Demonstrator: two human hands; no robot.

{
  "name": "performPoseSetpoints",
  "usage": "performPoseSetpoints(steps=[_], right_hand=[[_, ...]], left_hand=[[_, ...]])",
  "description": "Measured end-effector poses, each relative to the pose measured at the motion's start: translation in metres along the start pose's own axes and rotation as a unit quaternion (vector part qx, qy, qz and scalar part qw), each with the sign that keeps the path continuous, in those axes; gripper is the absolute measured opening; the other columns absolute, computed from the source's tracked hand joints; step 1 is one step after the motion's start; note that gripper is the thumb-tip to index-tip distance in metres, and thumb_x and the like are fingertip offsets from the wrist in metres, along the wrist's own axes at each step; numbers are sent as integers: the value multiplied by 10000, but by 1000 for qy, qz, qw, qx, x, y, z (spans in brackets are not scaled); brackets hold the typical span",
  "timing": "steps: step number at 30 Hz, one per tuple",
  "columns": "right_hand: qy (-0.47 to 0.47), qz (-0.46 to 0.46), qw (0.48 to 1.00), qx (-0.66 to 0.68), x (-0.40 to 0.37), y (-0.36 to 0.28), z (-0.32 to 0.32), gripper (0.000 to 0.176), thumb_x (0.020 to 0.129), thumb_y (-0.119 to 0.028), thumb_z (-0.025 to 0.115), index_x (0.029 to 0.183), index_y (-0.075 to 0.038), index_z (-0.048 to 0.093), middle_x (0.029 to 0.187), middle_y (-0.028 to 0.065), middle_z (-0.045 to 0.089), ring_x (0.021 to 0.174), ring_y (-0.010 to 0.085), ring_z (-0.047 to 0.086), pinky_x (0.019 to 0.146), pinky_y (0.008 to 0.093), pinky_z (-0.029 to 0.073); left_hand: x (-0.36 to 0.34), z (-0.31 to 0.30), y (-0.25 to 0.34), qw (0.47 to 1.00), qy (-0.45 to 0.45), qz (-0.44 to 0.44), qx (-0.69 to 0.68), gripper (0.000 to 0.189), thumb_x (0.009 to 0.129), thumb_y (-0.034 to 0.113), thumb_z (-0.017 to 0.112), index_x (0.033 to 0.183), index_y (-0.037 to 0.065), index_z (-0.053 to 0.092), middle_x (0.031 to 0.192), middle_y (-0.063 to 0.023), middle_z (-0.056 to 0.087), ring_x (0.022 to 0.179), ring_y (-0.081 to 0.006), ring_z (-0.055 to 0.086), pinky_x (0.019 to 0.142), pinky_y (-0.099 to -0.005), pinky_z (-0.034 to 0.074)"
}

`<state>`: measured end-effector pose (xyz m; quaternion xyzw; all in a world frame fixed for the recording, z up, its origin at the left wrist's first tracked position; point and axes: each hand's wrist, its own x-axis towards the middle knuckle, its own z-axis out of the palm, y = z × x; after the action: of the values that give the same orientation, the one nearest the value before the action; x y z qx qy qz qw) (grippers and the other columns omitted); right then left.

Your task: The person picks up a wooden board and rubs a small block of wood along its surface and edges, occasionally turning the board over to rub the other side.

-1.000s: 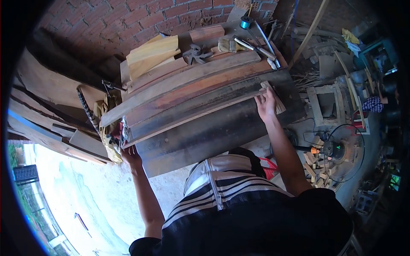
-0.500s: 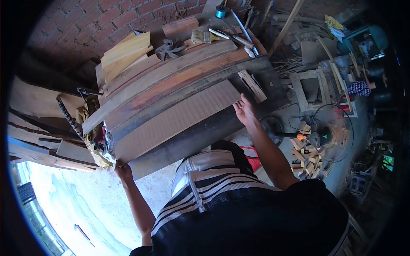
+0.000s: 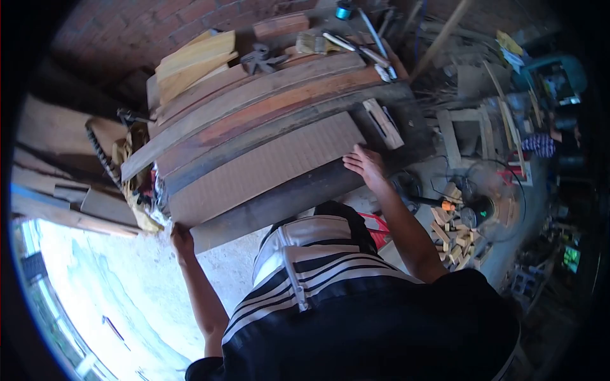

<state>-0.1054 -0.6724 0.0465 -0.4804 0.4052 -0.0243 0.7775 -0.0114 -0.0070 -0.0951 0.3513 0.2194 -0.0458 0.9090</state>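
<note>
1. The brick wall [image 3: 127, 32] stands behind the desk [image 3: 286, 200], whose dark front edge faces the person.
2. Long curved planks [image 3: 254, 108] lie stacked along the desk, brown and reddish, between the wall and the nearer board.
3. The pale ribbed board [image 3: 267, 168] lies slantwise on the front of the desk, just in front of the planks, and spans from one hand to the other.
4. A floor fan [image 3: 483, 206] sits well to the right of the desk, with a heap of wood scraps [image 3: 454, 238] beside it.
5. Yellow wood blocks [image 3: 190, 60] rest at the back left of the desk, near the wall.
6. The right hand [image 3: 365, 164] lies on the board's right end with its fingers spread and flat.
7. The left hand [image 3: 181, 238] is at the board's lower left corner, off the end of the desk. Its fingers are tucked out of sight, so its grip cannot be told.
8. A small slatted block [image 3: 384, 124] lies just beyond the right hand, clear of the board.
9. A dark metal cutter [image 3: 264, 58] sits on the planks beside the yellow blocks.
10. A paintbrush [image 3: 308, 43] lies at the back right.
11. A blue spool [image 3: 344, 11] stands at the far edge.
</note>
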Motion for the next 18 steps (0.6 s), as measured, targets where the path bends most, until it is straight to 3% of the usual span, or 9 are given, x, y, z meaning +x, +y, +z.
performPoseSetpoints(steps=[2, 3, 4, 6, 7, 9, 13, 14, 18], right_hand=[[-9, -17, 999, -32, -3, -2, 0, 346, 915, -294, 635, 1027, 28, 575, 948, 189, 663, 860, 269, 689, 764, 393, 594], [0, -19, 997, -69, 0, -1, -2, 355, 943, -305, 593, 1016, 42, 598, 896, 180, 676, 776, 243, 694, 683, 370, 604], [2, -29, 985, -172, -5, -9, 1, 389, 936, -364, 593, 947, 23, 630, 826, 134, 678, 698, 175, 673, 660, 335, 599], [14, -41, 976, -213, 12, 2, -11, 364, 944, -361, 585, 911, -5, 651, 708, 62, 641, 568, 108, 610, 560, 273, 565], [28, -61, 965, -253, 11, 1, -9, 354, 954, -348, 573, 876, -12, 651, 673, 39, 615, 530, 96, 578, 541, 254, 549], [-10, -143, 935, -324, 6, 2, -9, 375, 971, -343, 538, 832, -13, 651, 641, 37, 603, 556, 101, 597, 515, 258, 540], [7, -237, 804, -546, -16, -2, -22, 325, 952, -305, 546, 782, -42, 633, 630, 110, 617, 560, 231, 623, 523, 366, 494], [13, -291, 733, -615, -19, -2, -23, 308, 943, -293, 543, 770, -51, 622, 645, 143, 626, 580, 300, 633, 538, 421, 478], [36, -318, 643, -695, -41, -4, -9, 292, 936, -247, 541, 749, -27, 589, 714, 180, 631, 698, 394, 622, 592, 477, 460]], left_hand=[[-3, 9, -11, 980, -50, 44, 190, 232, 983, 139, 431, 1041, 35, 630, 983, -89, 663, 882, -195, 630, 853, -367, 520], [-2, 2, -15, 907, -62, 147, 391, 244, 987, 150, 420, 1041, 40, 631, 956, -79, 665, 861, -183, 631, 830, -347, 521], [-18, 35, -11, 986, -63, 45, 149, 227, 979, 137, 434, 1046, 44, 630, 942, -67, 662, 843, -167, 620, 798, -335, 520], [-33, 87, -17, 987, 61, 48, 142, 234, 969, 108, 439, 1104, 11, 603, 949, -51, 635, 818, -143, 582, 799, -302, 487], [-26, 62, -19, 997, 19, 41, 63, 269, 977, 102, 414, 1151, -22, 578, 1024, -73, 640, 888, -165, 600, 866, -303, 468], [-30, 67, -22, 948, 26, 119, 295, 306, 983, 90, 396, 1209, -48, 547, 1106, -101, 631, 977, -181, 597, 915, -307, 451], [-45, 96, -18, 917, 21, 165, 362, 329, 986, 88, 390, 1247, -62, 522, 1163, -120, 612, 1035, -186, 582, 934, -306, 441], [-46, 100, -17, 944, 39, 133, 299, 338, 987, 88, 388, 1262, -64, 512, 1160, -117, 612, 1029, -182, 579, 934, -297, 437], [-45, 102, -19, 994, 47, 58, 81, 343, 987, 80, 388, 1273, -67, 507, 1140, -103, 616, 998, -166, 581, 910, -269, 439]])
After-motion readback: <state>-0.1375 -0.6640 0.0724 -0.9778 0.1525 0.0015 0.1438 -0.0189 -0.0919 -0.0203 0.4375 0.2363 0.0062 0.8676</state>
